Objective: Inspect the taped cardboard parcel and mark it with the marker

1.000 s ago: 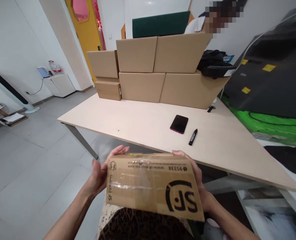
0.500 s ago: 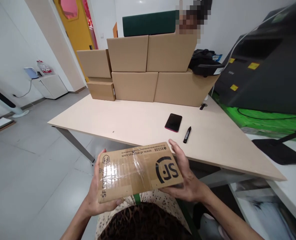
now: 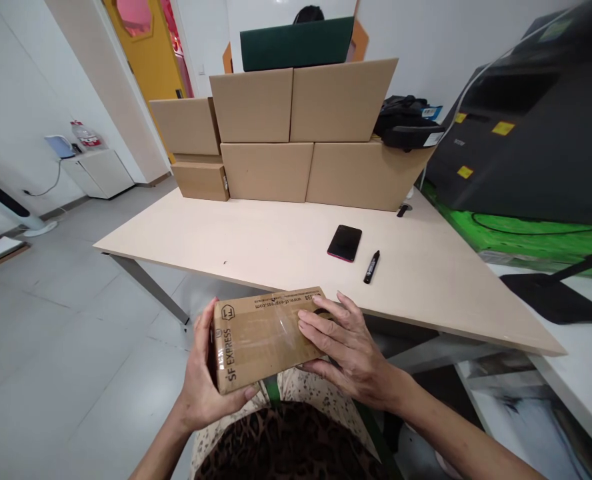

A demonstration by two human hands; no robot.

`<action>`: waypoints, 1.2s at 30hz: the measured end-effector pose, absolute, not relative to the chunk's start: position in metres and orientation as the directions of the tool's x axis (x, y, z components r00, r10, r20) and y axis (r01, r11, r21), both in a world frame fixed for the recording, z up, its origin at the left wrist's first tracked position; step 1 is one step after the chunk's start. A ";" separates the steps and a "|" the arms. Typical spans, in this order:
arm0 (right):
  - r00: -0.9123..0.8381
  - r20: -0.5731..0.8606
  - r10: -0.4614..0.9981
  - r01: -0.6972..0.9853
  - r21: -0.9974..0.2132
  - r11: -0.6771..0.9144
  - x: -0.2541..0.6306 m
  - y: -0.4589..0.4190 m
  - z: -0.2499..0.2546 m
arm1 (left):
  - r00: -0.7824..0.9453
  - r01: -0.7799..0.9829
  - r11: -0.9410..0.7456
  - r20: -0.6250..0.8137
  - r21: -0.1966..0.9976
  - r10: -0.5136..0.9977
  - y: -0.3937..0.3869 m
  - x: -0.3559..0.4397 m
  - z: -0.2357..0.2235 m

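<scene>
Taped carton held over lap, both hands on it

Head view: cardboard carton [image 3: 263, 343] held up over the person's lap, at the near edge of the table [image 3: 261, 233]. Tilted, broad taped face up. "SF EXPRESS" print runs along its left end, web address upside down along the far edge. Clear tape shiny across the middle.

Left hand [image 3: 201, 390] clamps the left end: fingers wrapped round the outer side, thumb along the near lower edge. Right hand [image 3: 351, 350] laid over the right part, fingers somewhat spread and touching the face, covering most of the print there; lowest digit by the near edge. Can't tell if it bears weight.

On the table, beyond the carton: black phone [image 3: 345, 243] lying flat, black marker [image 3: 372, 267] just beside it, nearer the person. Farther back, stacked cardboard boxes [image 3: 266, 172], with a dark green box [image 3: 296, 47] on top and a black bag [image 3: 410, 127] resting at the right end of the stack. Dark grey machine [image 3: 506, 150] with yellow labels at right. Far left, white cabinet [image 3: 101, 173] carrying a kettle [image 3: 60, 146] and a bottle [image 3: 87, 138].
</scene>
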State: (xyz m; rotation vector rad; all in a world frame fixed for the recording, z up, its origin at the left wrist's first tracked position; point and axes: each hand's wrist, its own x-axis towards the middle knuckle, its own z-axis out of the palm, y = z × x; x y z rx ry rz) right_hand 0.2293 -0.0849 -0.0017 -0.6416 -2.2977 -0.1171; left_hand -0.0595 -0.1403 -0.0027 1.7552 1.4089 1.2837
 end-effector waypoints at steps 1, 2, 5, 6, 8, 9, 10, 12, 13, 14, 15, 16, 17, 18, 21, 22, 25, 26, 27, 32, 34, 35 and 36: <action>-0.602 0.682 0.416 0.478 -0.110 0.872 0.228 -0.085 -0.004 | 0.006 0.460 -0.309 0.345 0.833 0.939 -0.140 -0.058 -0.001; -0.604 0.677 0.420 0.477 -0.115 0.871 0.228 -0.084 -0.006 | 0.012 0.489 -0.312 0.351 0.815 0.936 -0.140 -0.055 0.001; -0.631 0.656 0.415 0.463 -0.112 0.879 0.224 -0.085 -0.009 | 0.011 0.486 -0.309 0.348 0.818 0.937 -0.138 -0.047 0.007; -0.635 0.657 0.406 0.451 -0.111 0.885 0.223 -0.086 -0.009 | 0.008 0.463 -0.306 0.342 0.832 0.940 -0.138 -0.044 0.009; -0.633 0.670 0.388 0.423 -0.120 0.898 0.220 -0.087 -0.007 | 0.003 0.417 -0.293 0.321 0.860 0.947 -0.138 -0.040 0.011; -0.627 0.680 0.381 0.408 -0.131 0.904 0.220 -0.087 -0.006 | 0.008 0.408 -0.287 0.312 0.867 0.950 -0.138 -0.038 0.011; -0.620 0.689 0.375 0.394 -0.140 0.909 0.219 -0.087 -0.004 | 0.015 0.410 -0.289 0.311 0.865 0.950 -0.137 -0.037 0.011; -0.621 0.695 0.363 0.378 -0.140 0.915 0.219 -0.087 -0.001 | 0.043 0.439 -0.318 0.334 0.841 0.942 -0.136 -0.036 0.010; -0.628 0.692 0.356 0.375 -0.131 0.917 0.219 -0.087 0.001 | 0.064 0.458 -0.347 0.359 0.819 0.931 -0.135 -0.035 0.009; -0.636 0.688 0.350 0.376 -0.121 0.919 0.220 -0.086 0.003 | 0.086 0.474 -0.378 0.385 0.795 0.919 -0.134 -0.034 0.009; -0.642 0.683 0.347 0.377 -0.112 0.919 0.220 -0.086 0.004 | 0.105 0.483 -0.403 0.405 0.778 0.908 -0.132 -0.033 0.009; -0.645 0.682 0.345 0.377 -0.108 0.920 0.219 -0.086 0.005 | 0.118 0.484 -0.418 0.415 0.769 0.902 -0.131 -0.032 0.009; -0.642 0.686 0.343 0.373 -0.111 0.921 0.219 -0.086 0.006 | 0.127 0.483 -0.426 0.419 0.765 0.899 -0.130 -0.031 0.009; -0.637 0.690 0.344 0.370 -0.119 0.921 0.219 -0.086 0.007 | 0.132 0.481 -0.427 0.418 0.765 0.899 -0.128 -0.030 0.009; -0.630 0.690 0.357 0.372 -0.135 0.918 0.219 -0.086 0.006 | 0.136 0.481 -0.408 0.393 0.776 0.909 -0.125 -0.027 0.011; -0.633 0.685 0.360 0.377 -0.134 0.917 0.219 -0.086 0.006 | 0.141 0.484 -0.406 0.389 0.775 0.910 -0.124 -0.026 0.011; -0.636 0.680 0.365 0.378 -0.137 0.915 0.219 -0.086 0.005 | 0.167 0.509 -0.435 0.411 0.743 0.896 -0.121 -0.025 0.015; -0.635 0.679 0.369 0.372 -0.150 0.916 0.219 -0.086 0.005 | 0.179 0.517 -0.447 0.419 0.730 0.890 -0.120 -0.025 0.016; -0.636 0.675 0.373 0.362 -0.166 0.917 0.219 -0.086 0.005 | 0.188 0.522 -0.453 0.420 0.723 0.888 -0.119 -0.025 0.017; -0.653 0.622 0.432 0.371 -0.235 0.898 0.218 -0.083 0.007 | 0.261 0.520 -0.467 0.387 0.715 0.884 -0.116 -0.023 0.022; -0.663 0.583 0.471 0.370 -0.292 0.882 0.217 -0.082 0.007 | 0.335 0.534 -0.511 0.386 0.674 0.859 -0.115 -0.018 0.025; -0.662 0.570 0.487 0.359 -0.329 0.873 0.217 -0.083 0.007 | 0.369 0.542 -0.529 0.380 0.653 0.848 -0.114 -0.015 0.028; -0.652 0.569 0.502 0.345 -0.367 0.864 0.217 -0.083 0.005 | 0.399 0.552 -0.540 0.367 0.636 0.840 -0.113 -0.013 0.031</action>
